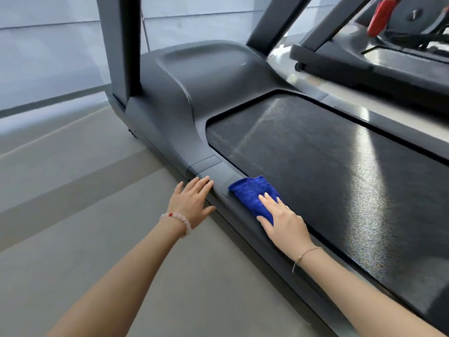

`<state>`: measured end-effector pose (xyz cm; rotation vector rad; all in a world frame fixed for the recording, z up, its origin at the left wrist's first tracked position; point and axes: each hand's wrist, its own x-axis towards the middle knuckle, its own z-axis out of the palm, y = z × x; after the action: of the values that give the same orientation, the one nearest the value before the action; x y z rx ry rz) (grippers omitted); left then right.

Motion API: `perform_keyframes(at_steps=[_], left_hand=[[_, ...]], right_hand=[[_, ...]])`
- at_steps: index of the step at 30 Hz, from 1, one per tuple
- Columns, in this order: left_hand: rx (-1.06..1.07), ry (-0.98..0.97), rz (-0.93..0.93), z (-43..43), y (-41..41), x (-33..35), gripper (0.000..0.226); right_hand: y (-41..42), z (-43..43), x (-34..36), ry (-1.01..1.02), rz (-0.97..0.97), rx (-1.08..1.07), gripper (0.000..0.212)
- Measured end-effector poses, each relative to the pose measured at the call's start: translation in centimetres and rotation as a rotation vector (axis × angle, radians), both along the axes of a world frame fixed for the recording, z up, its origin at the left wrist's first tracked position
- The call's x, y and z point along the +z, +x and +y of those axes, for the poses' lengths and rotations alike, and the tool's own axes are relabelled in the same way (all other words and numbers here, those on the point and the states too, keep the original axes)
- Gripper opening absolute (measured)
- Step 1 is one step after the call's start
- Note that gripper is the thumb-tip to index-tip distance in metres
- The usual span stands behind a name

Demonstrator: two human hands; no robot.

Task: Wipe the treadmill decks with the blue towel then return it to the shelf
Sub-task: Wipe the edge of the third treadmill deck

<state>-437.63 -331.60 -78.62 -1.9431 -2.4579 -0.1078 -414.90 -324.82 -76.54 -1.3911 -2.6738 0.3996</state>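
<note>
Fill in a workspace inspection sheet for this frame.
Surface: treadmill side rail, dark grey; black belt beside it shows glare streaks.
Job's things: blue towel, folded, lies on the side rail at the belt's edge.
Clutter: nothing seen.
Hands: right hand flat on the blue towel, pressing it; left hand flat, fingers on the rail's outer edge.
Cables: thin line behind the left upright, cannot tell what.
Surroundings: grey floor; second treadmill at right with a red part.
</note>
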Motion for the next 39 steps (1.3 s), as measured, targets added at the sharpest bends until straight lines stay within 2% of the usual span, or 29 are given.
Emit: perform_keyframes(at_steps=[10, 18, 31, 39], left_hand=[[0.031, 0.068, -0.114, 1.7, -2.1, -0.5, 0.083], [0.049, 0.018, -0.194, 1.4, -2.0, -0.4, 0.082], [-0.044, -0.014, -0.134, -1.3, 3.4, 0.2, 0.071], [-0.2, -0.007, -0.137, -3.1, 9.6, 0.8, 0.064]], right_hand=[[-9.0, 5.0, 0.1, -0.064, -0.013, 0.091, 0.053], [-8.9, 5.0, 0.4, -0.078, 0.034, 0.09, 0.052], [-0.1, -0.5, -0.5, -0.038, 0.158, 0.07, 0.049], [7.9, -4.5, -0.5, -0.044, 0.183, -0.078, 0.047]])
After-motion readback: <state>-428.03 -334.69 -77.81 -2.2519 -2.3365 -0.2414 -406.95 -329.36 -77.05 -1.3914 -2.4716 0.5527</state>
